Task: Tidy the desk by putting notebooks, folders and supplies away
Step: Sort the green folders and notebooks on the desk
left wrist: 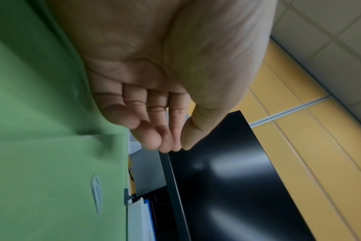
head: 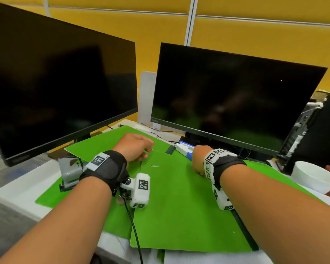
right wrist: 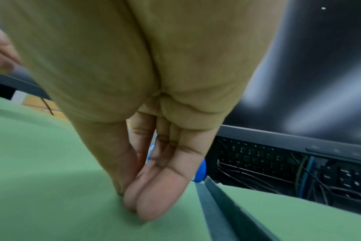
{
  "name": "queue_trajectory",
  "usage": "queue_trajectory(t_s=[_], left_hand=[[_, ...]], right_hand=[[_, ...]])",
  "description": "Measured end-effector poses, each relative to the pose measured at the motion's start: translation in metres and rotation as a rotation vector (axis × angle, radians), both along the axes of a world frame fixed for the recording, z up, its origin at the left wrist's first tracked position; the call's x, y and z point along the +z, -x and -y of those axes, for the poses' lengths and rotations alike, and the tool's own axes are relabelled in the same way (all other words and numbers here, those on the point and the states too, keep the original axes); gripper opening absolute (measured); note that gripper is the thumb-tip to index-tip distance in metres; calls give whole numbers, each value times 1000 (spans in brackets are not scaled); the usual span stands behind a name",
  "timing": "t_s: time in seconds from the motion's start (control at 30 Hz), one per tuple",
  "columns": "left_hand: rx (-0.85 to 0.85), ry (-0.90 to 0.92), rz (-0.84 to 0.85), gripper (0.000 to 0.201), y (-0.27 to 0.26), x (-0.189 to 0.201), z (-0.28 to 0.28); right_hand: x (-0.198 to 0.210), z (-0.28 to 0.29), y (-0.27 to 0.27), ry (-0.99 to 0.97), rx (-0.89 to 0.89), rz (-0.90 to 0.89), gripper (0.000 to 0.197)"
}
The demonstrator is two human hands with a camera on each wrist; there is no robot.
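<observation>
Head view, from the left: a dark left monitor [head: 61, 79] stands at the back of the white table [head: 23, 195], and below its corner a grey hole punch [head: 70, 173] sits on the edge of a green folder [head: 101, 143]. That folder lies angled under the left hand [head: 134, 147], which hovers just above it. In the left wrist view the fingers [left wrist: 146, 130] are straight and close together with the thumb alongside them, relaxed and holding nothing.

Overlapping it toward the middle is a second, larger green folder [head: 181, 212], lying flat and reaching the near edge of the table. A small metal paper clip [head: 154, 165] rests on this folder, just right of the left hand and apart from it. Behind the clip, near the folder's far edge, lies a small dark green strip [head: 170, 149], and beside that a white and blue stapler [head: 185, 149] pointing toward the right hand.

The right hand [head: 198, 161] comes down onto the larger folder. In the right wrist view its fingers [right wrist: 155, 200] and thumb are pressed together at the tips against the green surface; whether they pinch anything there cannot be told.

A dark spine [head: 245, 231] runs along the folder's right side. Behind stands the right monitor [head: 236, 100], with a black keyboard [right wrist: 268, 159] and cables beneath it. At far right a white bowl [head: 312, 178] sits on the table.
</observation>
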State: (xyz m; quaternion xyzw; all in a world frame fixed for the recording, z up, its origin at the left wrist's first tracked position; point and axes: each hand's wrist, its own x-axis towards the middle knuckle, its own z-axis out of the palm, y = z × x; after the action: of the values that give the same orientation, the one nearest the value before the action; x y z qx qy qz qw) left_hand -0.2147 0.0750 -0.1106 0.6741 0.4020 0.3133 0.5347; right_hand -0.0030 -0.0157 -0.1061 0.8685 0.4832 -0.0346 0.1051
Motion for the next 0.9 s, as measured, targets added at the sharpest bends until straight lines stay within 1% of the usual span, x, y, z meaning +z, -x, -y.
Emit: queue_trajectory(t_s=[0.07, 0.13, 0.23, 0.3, 0.37, 0.5, 0.67, 0.9], left_hand=[[-18, 51, 43, 16, -2, 1, 1], [-22, 94, 116, 14, -3, 3, 2], [-13, 85, 140, 12, -4, 5, 2], [-16, 74, 128, 11, -5, 5, 3], [-27, 83, 133, 11, -6, 5, 3], [-27, 97, 146, 16, -5, 5, 0], [-16, 100, 140, 21, -3, 2, -4], [-18, 91, 136, 21, -4, 3, -2]], right_hand=[[4, 0, 10, 45, 66, -21, 21], [5, -5, 20, 29, 124, -78, 13], [7, -15, 37, -122, 163, -207, 22], [10, -20, 51, -156, 212, -248, 24], [10, -25, 64, -110, 262, -214, 26], [4, -35, 74, -130, 292, -200, 26], [-2, -40, 74, -138, 290, -194, 24], [-2, -44, 78, -105, 274, -190, 20]])
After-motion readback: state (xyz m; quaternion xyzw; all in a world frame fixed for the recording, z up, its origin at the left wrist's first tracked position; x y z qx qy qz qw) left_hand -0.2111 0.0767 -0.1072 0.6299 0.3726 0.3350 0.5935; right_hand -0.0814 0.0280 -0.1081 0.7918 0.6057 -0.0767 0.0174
